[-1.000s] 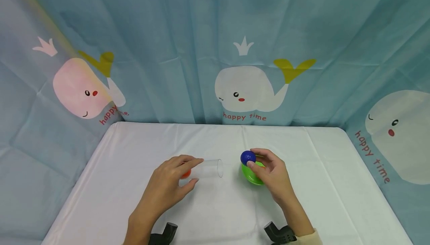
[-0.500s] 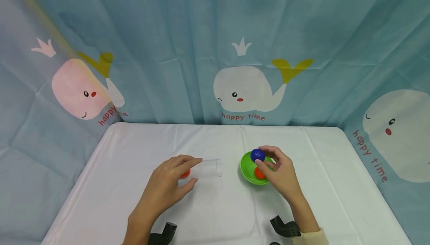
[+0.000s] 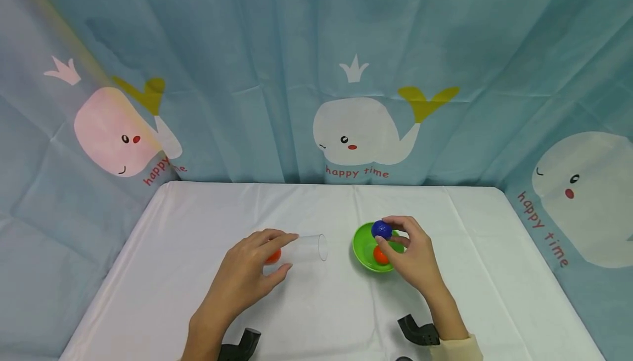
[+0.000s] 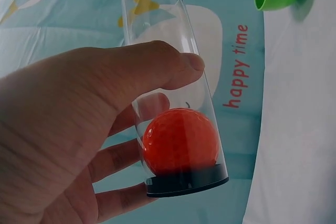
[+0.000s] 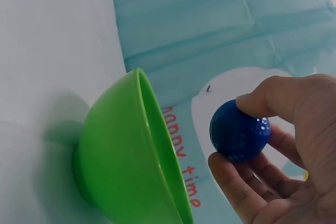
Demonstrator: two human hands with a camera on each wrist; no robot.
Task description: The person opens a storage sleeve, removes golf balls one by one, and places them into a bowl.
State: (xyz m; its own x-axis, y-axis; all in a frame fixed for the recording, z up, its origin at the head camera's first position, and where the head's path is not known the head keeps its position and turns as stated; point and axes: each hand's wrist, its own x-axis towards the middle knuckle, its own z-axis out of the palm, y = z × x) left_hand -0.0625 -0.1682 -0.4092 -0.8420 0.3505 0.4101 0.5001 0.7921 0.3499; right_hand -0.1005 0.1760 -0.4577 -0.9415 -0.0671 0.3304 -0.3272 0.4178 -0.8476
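Observation:
My left hand [image 3: 252, 265] grips a clear plastic tube [image 4: 152, 19] with a black base. Inside the tube, an orange golf ball [image 4: 181, 140] sits at the base end; in the head view the tube lies sideways, its rim toward the right. My right hand [image 3: 412, 251] pinches a blue golf ball [image 5: 239, 131] between thumb and fingers, above a green bowl [image 5: 121, 150]. A second orange ball [image 3: 381, 255] rests in the bowl, partly behind the right hand in the head view.
A white cloth [image 3: 316, 317] covers the table. Behind and at both sides hangs a blue curtain [image 3: 247, 75] with whale prints. Black curved devices [image 3: 420, 332] are at both wrists.
My right hand has carried the blue golf ball a little to the right, over the bowl, and the orange ball there has come into view. My left hand stays with the tube.

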